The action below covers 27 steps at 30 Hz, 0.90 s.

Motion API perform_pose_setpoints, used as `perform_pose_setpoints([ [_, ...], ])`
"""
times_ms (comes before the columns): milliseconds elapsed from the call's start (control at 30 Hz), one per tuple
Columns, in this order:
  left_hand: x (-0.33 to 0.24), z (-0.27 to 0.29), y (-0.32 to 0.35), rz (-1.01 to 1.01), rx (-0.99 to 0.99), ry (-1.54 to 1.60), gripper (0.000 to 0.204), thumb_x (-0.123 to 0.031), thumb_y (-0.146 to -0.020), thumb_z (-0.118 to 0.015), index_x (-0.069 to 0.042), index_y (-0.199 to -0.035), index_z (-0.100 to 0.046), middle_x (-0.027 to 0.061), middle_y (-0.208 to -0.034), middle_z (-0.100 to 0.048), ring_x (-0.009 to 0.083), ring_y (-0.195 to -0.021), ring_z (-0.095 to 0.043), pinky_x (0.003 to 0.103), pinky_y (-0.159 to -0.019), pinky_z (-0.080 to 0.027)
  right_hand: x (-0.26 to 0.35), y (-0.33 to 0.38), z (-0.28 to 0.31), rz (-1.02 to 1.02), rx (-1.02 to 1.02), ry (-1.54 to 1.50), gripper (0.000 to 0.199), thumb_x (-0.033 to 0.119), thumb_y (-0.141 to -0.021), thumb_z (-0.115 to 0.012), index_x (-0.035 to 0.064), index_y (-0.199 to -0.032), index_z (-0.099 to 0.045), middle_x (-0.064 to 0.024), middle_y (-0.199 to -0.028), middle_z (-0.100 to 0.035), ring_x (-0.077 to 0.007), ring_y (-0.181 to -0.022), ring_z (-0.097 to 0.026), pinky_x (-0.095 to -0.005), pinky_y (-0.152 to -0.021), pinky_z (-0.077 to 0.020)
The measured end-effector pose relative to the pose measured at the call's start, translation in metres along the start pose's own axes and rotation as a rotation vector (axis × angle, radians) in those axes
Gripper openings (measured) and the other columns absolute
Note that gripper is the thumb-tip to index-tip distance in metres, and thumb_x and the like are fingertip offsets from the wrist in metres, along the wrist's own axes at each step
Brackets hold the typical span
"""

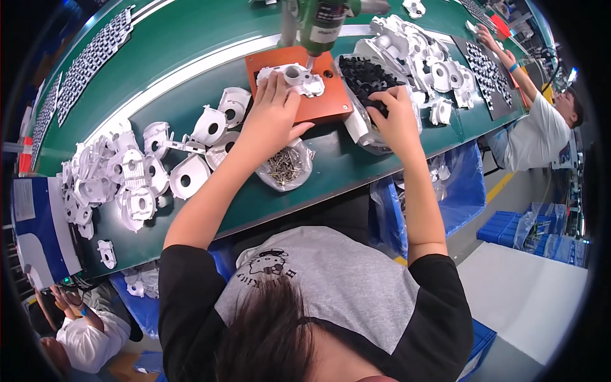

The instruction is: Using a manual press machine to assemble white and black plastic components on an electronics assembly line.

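My left hand [273,108] lies flat on a white plastic housing [309,84], thumb out to the side. The housing rests on an orange fixture block [328,108]. Above it hangs a green screw-driving machine [324,28], its tip down close to the housing's far edge. My right hand [396,118] is over a clear bag of small black plastic parts [366,76]; thumb and fingers close around a black part [380,107] at the bag's near side. In front of the block sits a bag of screws [284,167].
Loose white housings [133,175] pile up on the left of the green bench, and more white parts [439,67] lie at the right. Blue lined bins [461,184] stand below the bench edge. Co-workers sit at the far right [538,130] and lower left [92,337].
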<state>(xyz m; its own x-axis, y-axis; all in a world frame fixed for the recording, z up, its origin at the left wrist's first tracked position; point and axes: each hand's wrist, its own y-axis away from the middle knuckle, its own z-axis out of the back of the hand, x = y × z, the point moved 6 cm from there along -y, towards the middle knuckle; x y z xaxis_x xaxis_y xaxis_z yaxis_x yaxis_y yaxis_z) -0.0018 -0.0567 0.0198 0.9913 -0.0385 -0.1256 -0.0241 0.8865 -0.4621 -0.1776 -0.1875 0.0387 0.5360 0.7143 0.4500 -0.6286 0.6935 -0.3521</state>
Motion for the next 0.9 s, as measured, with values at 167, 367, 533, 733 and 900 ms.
perform_pose_setpoints([
  [167, 0.003, 0.001, 0.001, 0.034, -0.033, 0.054, 0.058, -0.036, -0.071, -0.072, 0.004, -0.109, -0.053, 0.0315, -0.128, -0.04, 0.0438, -0.124, -0.036, 0.05, -0.103, -0.031, -0.004, -0.024, 0.0, -0.094, -0.011, -0.177, 0.023, 0.002, -0.079, -0.063, 0.0005, -0.102, -0.059, -0.0082, -0.085, -0.064, -0.0136, -0.075, -0.06, -0.0241, -0.069, -0.0482],
  [367, 0.005, 0.008, 0.003, -0.01, -0.112, 0.075, 0.061, -0.034, -0.066, -0.075, 0.006, -0.105, -0.051, 0.0319, -0.12, -0.047, 0.0439, -0.119, -0.041, 0.048, -0.102, -0.032, 0.057, -0.07, -0.037, 0.205, 0.047, -0.187, 0.018, 0.007, -0.075, -0.057, 0.0009, -0.089, -0.065, -0.0155, -0.091, -0.064, -0.0323, -0.081, -0.061, -0.0367, -0.074, -0.0498],
  [533, 0.006, 0.011, 0.004, -0.048, -0.082, 0.086, 0.056, -0.032, -0.065, -0.075, 0.002, -0.103, -0.053, 0.0302, -0.118, -0.049, 0.0415, -0.116, -0.046, 0.045, -0.102, -0.033, 0.062, -0.066, -0.061, 0.325, -0.086, -0.142, 0.013, 0.009, -0.073, -0.059, 0.0026, -0.081, -0.067, -0.0118, -0.086, -0.066, -0.0297, -0.08, -0.062, -0.0388, -0.072, -0.0494],
  [733, 0.008, 0.013, 0.002, -0.009, -0.051, 0.063, 0.057, -0.032, -0.065, -0.075, 0.002, -0.106, -0.052, 0.028, -0.121, -0.048, 0.0401, -0.118, -0.044, 0.045, -0.102, -0.034, 0.068, -0.064, -0.064, 0.344, -0.071, -0.097, 0.011, 0.012, -0.078, -0.061, 0.0022, -0.076, -0.066, -0.0088, -0.087, -0.067, -0.0252, -0.082, -0.062, -0.0355, -0.071, -0.045],
  [900, 0.009, 0.009, 0.002, 0.009, -0.018, 0.048, 0.058, -0.032, -0.067, -0.075, 0.001, -0.109, -0.053, 0.0264, -0.123, -0.048, 0.0392, -0.119, -0.044, 0.044, -0.101, -0.035, 0.071, -0.056, -0.06, 0.362, -0.124, -0.079, 0.012, 0.012, -0.079, -0.063, 0.0009, -0.082, -0.065, -0.0098, -0.077, -0.065, -0.0258, -0.063, -0.058, -0.0309, -0.063, -0.0447],
])
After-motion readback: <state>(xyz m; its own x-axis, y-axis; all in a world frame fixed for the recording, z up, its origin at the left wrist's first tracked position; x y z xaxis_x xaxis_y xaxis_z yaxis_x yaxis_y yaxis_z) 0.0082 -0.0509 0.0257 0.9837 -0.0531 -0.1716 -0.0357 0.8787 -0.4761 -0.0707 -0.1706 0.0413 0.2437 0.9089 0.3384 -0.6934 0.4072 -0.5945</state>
